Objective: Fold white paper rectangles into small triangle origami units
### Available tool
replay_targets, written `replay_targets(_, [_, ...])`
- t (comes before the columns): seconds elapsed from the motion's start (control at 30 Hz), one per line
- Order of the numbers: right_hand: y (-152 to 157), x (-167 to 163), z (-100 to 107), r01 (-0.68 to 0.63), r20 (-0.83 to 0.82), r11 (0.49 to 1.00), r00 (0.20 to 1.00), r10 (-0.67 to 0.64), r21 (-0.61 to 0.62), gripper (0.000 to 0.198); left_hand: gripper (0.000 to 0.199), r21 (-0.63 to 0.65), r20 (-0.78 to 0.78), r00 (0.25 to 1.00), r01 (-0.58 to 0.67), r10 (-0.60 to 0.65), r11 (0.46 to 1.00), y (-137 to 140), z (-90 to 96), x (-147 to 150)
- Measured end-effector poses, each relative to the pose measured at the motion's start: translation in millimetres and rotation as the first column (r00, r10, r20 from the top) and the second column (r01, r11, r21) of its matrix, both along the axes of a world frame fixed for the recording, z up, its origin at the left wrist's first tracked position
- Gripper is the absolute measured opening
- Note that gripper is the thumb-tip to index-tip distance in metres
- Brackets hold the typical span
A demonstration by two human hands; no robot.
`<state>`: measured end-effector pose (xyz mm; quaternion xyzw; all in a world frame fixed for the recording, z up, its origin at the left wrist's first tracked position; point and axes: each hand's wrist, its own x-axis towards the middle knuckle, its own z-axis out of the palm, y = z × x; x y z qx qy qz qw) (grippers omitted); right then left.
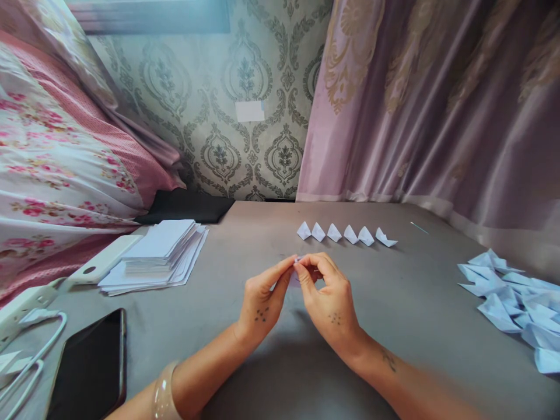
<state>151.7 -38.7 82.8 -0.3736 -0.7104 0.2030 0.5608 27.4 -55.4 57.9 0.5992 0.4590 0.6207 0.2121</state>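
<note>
Above the grey table, my left hand (265,294) and my right hand (329,297) meet at the fingertips. Both are pinched on a small folded white paper (294,282), most of it hidden behind the fingers. Just beyond them stands a row of several small folded paper boats (334,233). The rightmost one lies tilted, a little apart in shape from the others. To the right is a loose heap of more folded paper pieces (499,312).
A stack of white paper sheets (160,242) lies at the left. Beside it are a white power strip (102,262), a white cable (61,338) and a black phone (90,364). A dark flat item (188,207) rests at the back, and curtains (371,116) hang at the right.
</note>
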Motion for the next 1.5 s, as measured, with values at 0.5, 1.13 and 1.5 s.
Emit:
replay_targets(0.5, [0, 1, 3, 0.001, 0.008, 0.999, 1.000, -0.001, -0.045, 0.012, 0.026, -0.010, 0.007, 1.000, 0.017, -0.017, 1.000, 0, 2.2, -2])
replay_targets(1.13, [11, 6, 9, -0.140, -0.155, 0.897, 0.985, 0.081, -0.420, 0.025, 0.023, -0.211, 0.350, 0.935, 0.143, -0.061, 0.967, 7, 3.8, 3])
replay_targets(1.5, [11, 7, 4, -0.095, -0.060, 0.907, 0.995, 0.078, -0.410, 0.023, 0.027, -0.301, 0.514, 0.855, 0.257, -0.070, 0.918, 6, 11.5, 4])
